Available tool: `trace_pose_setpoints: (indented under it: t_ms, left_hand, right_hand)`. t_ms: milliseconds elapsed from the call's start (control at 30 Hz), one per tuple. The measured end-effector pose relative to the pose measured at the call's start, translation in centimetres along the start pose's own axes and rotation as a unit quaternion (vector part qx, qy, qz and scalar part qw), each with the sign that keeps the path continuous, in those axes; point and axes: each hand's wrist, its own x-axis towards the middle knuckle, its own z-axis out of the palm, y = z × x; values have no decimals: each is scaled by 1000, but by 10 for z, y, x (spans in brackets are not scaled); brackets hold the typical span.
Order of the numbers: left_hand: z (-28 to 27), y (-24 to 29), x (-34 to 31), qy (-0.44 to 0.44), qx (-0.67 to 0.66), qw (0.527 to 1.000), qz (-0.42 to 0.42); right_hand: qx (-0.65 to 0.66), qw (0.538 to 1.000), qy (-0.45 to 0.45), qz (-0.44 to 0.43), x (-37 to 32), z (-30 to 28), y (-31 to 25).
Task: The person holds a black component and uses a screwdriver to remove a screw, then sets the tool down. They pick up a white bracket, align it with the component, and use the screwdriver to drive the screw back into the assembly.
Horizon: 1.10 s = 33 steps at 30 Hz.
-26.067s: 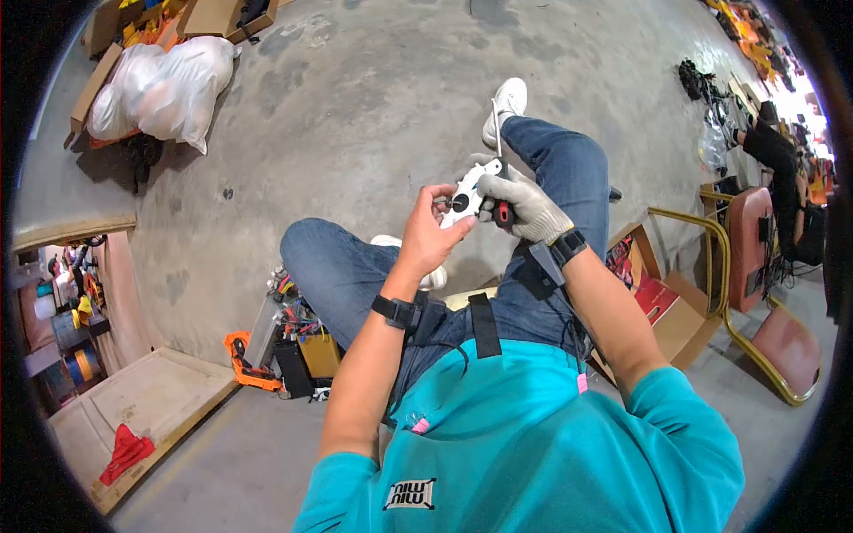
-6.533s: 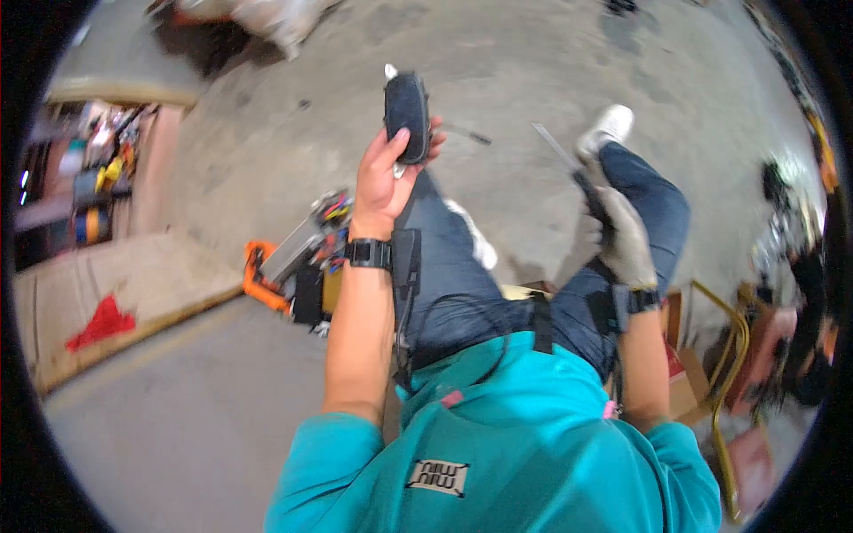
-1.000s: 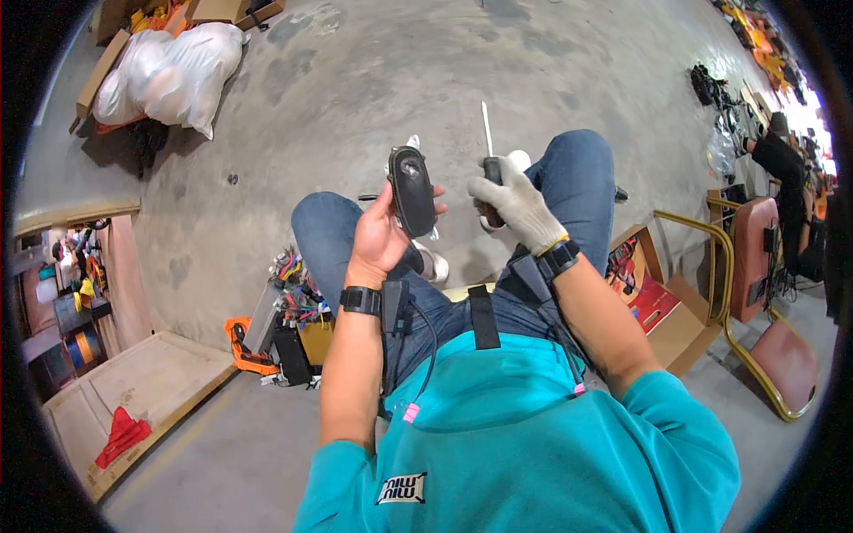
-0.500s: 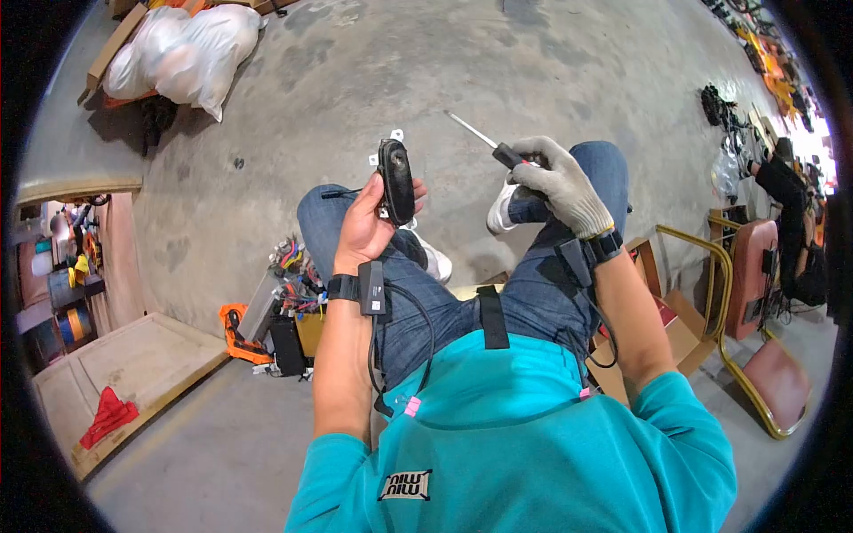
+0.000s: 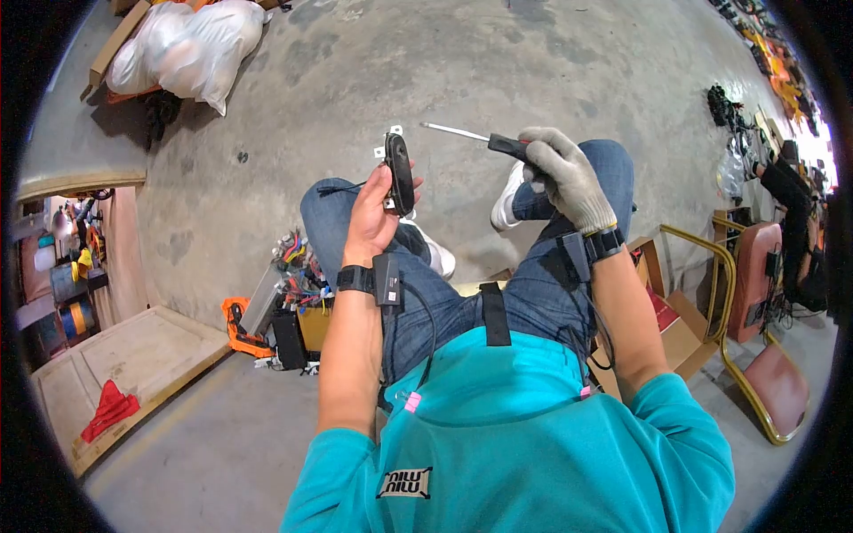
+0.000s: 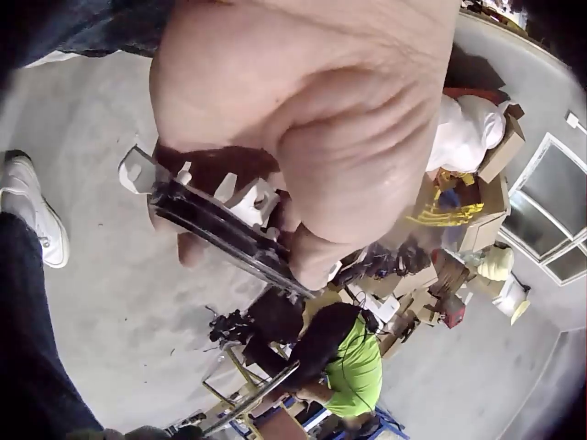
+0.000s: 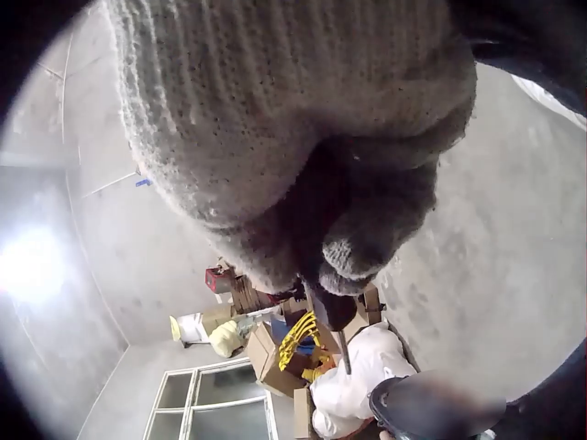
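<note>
Wears a teal shirt with a small lettered patch, closest of all, well to the near side of the black oval part. Carries black bands on both wrists, also nearer than the part. Has denim-covered legs bent to either side of it.

Holds the black oval part raised above the floor in the bare left hand, with thumb along its left edge and fingers curled past its right. Shows white tabs at the part's left edge and upper end.

Grips a screwdriver in the gloved right hand, to the right of the black oval part, with fingers curled round the dark handle. Points the metal shaft leftward, with tip near the part's upper end but apart from it.

Has, left of the part and toward the near side, a heap of coloured cables and an orange piece; farther left, a red cloth on a pale board. Includes, well right of the part, an open cardboard box and a gold-framed chair. Has white bags beyond and left of the part. Takes in, past the part in the left wrist view, a person in a bright green top and a window.
</note>
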Motion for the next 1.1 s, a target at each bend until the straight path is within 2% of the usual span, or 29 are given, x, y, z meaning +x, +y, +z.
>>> trace_pose_setpoints:
  t_ms: [33, 100, 400, 600, 1100]
  left_hand:
    - [1, 0, 0, 0, 1, 1000, -1]
    - [3, 1, -1, 4, 16, 1000, 0]
    - [7, -1, -1, 4, 60, 998, -6]
    - [9, -4, 0, -33, 66, 997, 0]
    - [10, -5, 0, -37, 80, 996, -1]
  right_hand:
    - [1, 1000, 0, 1, -1, 2, -2]
    - [-118, 992, -30, -13, -6, 7, -6]
    - [-83, 997, -2, 1, -3, 7, -5]
    - [-72, 997, -2, -6, 0, 6, 1]
    - [-37, 999, -7, 7, 3, 4, 6]
